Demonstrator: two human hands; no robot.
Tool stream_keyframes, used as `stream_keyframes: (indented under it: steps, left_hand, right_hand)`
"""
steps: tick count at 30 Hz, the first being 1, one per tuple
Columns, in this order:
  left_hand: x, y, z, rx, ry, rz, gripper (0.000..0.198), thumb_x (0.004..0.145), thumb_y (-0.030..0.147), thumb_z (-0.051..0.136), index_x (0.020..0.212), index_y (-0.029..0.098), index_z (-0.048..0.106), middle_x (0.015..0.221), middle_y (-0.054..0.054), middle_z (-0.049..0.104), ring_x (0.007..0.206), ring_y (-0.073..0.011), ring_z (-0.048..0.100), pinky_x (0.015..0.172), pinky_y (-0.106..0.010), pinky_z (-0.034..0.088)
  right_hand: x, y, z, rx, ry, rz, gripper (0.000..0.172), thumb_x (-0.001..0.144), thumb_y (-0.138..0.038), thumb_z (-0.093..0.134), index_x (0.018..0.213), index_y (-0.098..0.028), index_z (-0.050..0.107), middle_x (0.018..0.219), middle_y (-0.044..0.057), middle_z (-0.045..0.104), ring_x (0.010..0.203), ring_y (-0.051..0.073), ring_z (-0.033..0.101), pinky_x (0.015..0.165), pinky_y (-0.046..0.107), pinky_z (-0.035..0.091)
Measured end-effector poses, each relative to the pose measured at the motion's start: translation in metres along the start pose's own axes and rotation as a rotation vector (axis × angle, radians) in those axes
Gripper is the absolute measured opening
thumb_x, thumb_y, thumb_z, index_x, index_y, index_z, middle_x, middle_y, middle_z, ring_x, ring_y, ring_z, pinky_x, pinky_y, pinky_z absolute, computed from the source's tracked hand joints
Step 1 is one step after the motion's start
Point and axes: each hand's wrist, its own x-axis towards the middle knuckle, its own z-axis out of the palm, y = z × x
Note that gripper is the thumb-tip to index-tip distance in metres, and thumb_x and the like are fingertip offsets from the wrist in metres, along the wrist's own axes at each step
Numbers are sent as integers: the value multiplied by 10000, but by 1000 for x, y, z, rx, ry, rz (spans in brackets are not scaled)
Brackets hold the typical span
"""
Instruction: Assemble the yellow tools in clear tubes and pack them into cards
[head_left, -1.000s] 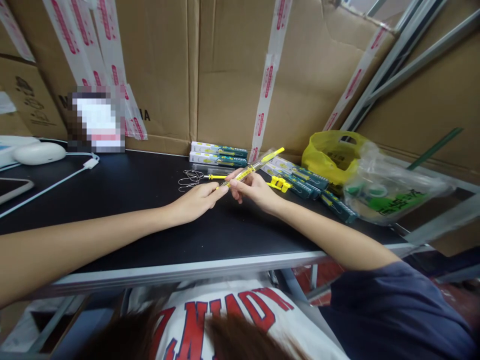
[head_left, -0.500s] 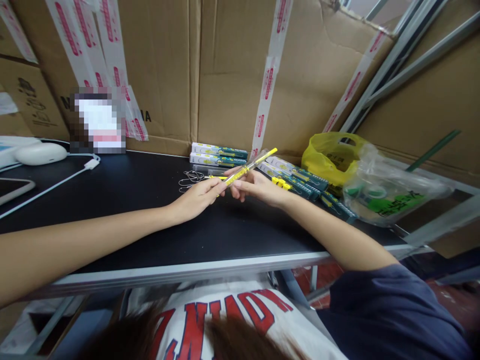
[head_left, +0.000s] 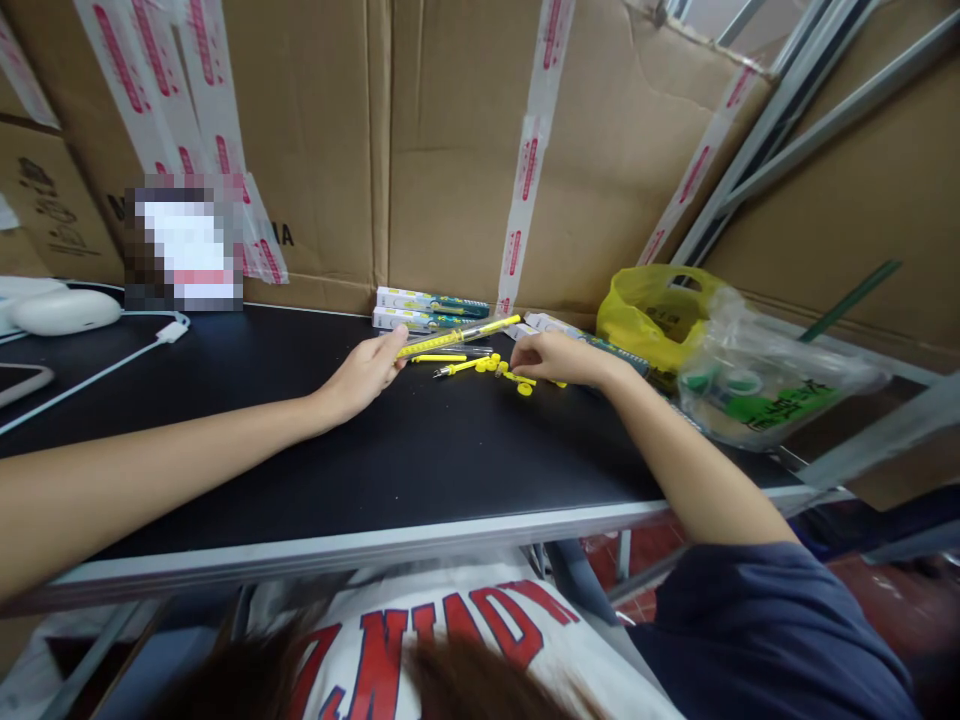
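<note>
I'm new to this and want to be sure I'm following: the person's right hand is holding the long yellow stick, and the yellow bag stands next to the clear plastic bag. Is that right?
Not quite: the head view shows the left hand holding the long yellow stick. The yellow bag does stand next to the clear plastic bag.

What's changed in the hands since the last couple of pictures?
The right hand let go of the clear-sleeved yellow rod and moved right, to the small yellow pieces. The left hand still holds the rod, shifted slightly left and tilted flatter. The yellow plastic bag stayed put.
</note>
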Motion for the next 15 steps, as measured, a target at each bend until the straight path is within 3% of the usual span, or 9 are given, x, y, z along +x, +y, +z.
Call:
stream_keyframes:
  steps: [8,15]
  left_hand:
    - [11,-4,-10,-74,84,-74,427,916,518,403,625,206,374,442,79,272,353,-53,226,361,-191,179]
    - [20,-6,-17,-106,122,-100,366,904,421,418,610,206,376,452,72,294,343,-50,228,350,-183,173]
  right_hand:
    - [12,-10,29,-181,132,-29,198,815,-213,623,1006,-178,660,876,60,668,749,162,559,614,246,326]
    - [17,-8,34,-143,105,-87,166,812,-105,570,949,-146,653,899,71,648,811,165,556,711,255,367]
